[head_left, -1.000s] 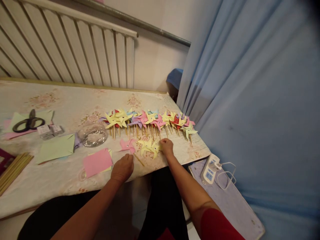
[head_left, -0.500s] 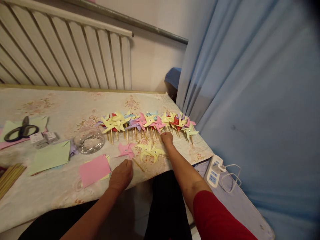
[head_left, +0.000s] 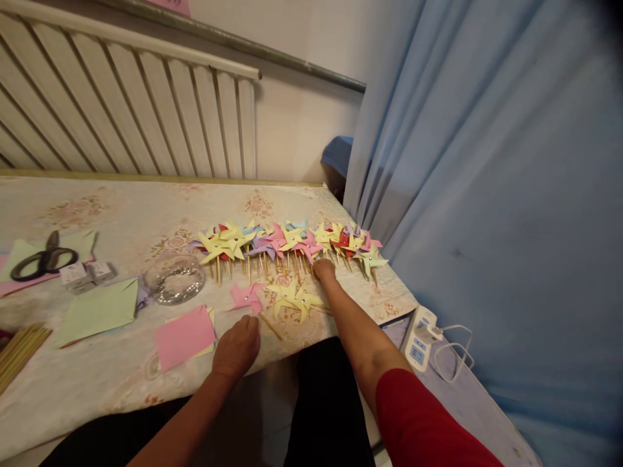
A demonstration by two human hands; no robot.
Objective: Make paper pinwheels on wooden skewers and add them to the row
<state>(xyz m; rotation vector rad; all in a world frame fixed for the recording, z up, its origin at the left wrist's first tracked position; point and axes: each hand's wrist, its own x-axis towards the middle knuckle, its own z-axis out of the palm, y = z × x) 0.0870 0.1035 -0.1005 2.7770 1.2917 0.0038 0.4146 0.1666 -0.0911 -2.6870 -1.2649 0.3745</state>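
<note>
My right hand (head_left: 324, 269) is closed at the front of a long row of paper pinwheels, its fingertips at the stick below a pink pinwheel (head_left: 308, 245). The fingers hide part of that stick. My left hand (head_left: 238, 344) is curled closed at the table's near edge, with nothing seen sticking out of it. Just beyond it lies a loose pink pinwheel (head_left: 246, 298) on its stick. Two overlapping yellow pinwheels (head_left: 294, 299) lie between my hands. Yellow, red, purple, blue and green pinwheels make up the rest of the row.
Left of the row stands a clear round container (head_left: 178, 280) of small metal pieces. Pink paper squares (head_left: 185, 337), green paper (head_left: 100, 311), small boxes (head_left: 80, 277), scissors (head_left: 46, 259) and wooden sticks (head_left: 22, 353) lie farther left. A power strip (head_left: 419, 340) and blue curtain (head_left: 487, 227) are at right.
The whole view has shifted slightly, with the table lower in the picture. Both hands keep nearly the same places among the pinwheels.
</note>
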